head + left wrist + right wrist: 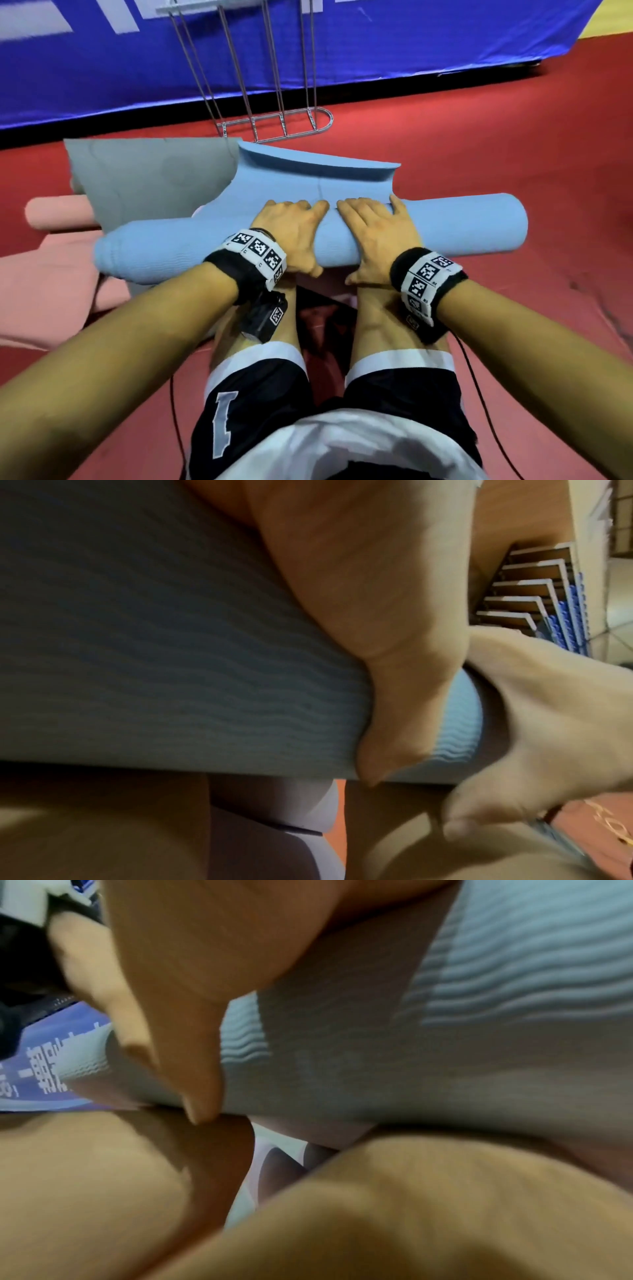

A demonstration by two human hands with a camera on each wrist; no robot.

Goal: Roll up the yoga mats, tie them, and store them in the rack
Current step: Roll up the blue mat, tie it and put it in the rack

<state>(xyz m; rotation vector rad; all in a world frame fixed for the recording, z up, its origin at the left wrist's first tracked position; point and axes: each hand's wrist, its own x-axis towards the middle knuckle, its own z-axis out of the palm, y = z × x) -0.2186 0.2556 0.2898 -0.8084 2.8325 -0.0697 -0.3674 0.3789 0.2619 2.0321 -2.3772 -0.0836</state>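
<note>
Your shorts and bare knees fill the lower part of the head view, with both forearms reaching forward over them. Your left hand lies palm-down on the blue roll, fingers draped over its far side and thumb pressed against its near side, so the hand grips the roll. Your right hand sits just beside the left on the same roll, placed the same way: fingers over the top, thumb tucked along the near underside, also gripping. The index fingers of the two hands nearly touch at the roll's middle.

The blue roll lies crosswise in front of your knees, most of the mat already wound. Its left end is uneven and stepped; its right end is flush. A short unrolled tail extends away from the roll, with its far edge curled upward.

Left of the roll, a grey mat lies flat, partly under the blue tail. Further left of the roll, a pink mat lies partly rolled on the red floor.

Beyond the roll, past the tail's far edge, the wire rack stands on the floor against a blue banner. No mats are in the rack.
</note>
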